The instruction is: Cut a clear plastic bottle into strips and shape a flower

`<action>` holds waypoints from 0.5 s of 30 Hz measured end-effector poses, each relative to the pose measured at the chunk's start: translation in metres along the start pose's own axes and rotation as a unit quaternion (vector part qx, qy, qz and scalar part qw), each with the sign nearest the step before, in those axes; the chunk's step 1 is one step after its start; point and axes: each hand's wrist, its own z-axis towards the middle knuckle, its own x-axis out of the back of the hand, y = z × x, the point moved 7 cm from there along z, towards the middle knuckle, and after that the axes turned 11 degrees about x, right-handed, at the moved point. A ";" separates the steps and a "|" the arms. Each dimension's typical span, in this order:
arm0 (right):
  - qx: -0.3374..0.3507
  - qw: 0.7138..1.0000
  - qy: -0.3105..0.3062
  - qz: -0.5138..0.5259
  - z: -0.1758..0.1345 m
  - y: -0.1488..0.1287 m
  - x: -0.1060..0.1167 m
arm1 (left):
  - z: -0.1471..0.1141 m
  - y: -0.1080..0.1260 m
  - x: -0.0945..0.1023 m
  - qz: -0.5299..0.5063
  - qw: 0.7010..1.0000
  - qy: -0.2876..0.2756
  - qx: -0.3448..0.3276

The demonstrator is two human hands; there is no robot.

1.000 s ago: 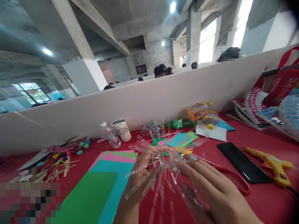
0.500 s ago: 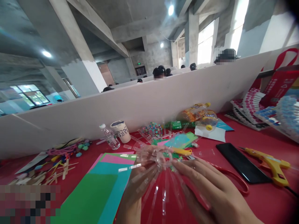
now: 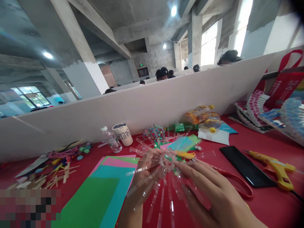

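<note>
A clear plastic bottle top cut into long strips [image 3: 167, 161] faces up between my hands, its round neck ring in the middle and its strips fanned out all round. My left hand [image 3: 143, 177] is wrapped about its left side, fingers partly hidden behind the see-through plastic. From the right, my right hand [image 3: 211, 186] reaches in with long, nearly straight fingers whose tips meet the plastic beside the ring; its thumb is lower, among the strips. Just beyond lie a yellow-handled cutter [image 3: 185, 155] and red-handled scissors [image 3: 237, 182], partly covered by my right hand.
Coloured paper sheets [image 3: 95, 186] lie at left, near craft sticks [image 3: 66, 171]. A water bottle [image 3: 111, 139] and a cup [image 3: 123, 134] stand by the white partition [image 3: 142, 104]. At right are a black phone [image 3: 247, 166], a yellow glue gun [image 3: 273, 164] and soda bottles [image 3: 199, 115].
The cut bottle top has turned slightly between my hands and shifted a little to the right, its strips now at different angles. Both hands stay nearly in place.
</note>
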 end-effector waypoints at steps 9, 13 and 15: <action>-0.008 1.000 -0.003 -0.001 -0.001 0.002 -0.008 | -0.001 -0.006 0.000 0.052 0.998 -0.038 -0.025; -0.003 1.000 0.007 -0.005 0.000 0.003 -0.006 | 0.001 -0.007 0.003 0.060 0.996 -0.040 -0.051; -0.007 1.000 0.008 0.000 0.001 0.004 -0.006 | 0.001 -0.003 0.002 0.065 0.995 -0.034 -0.061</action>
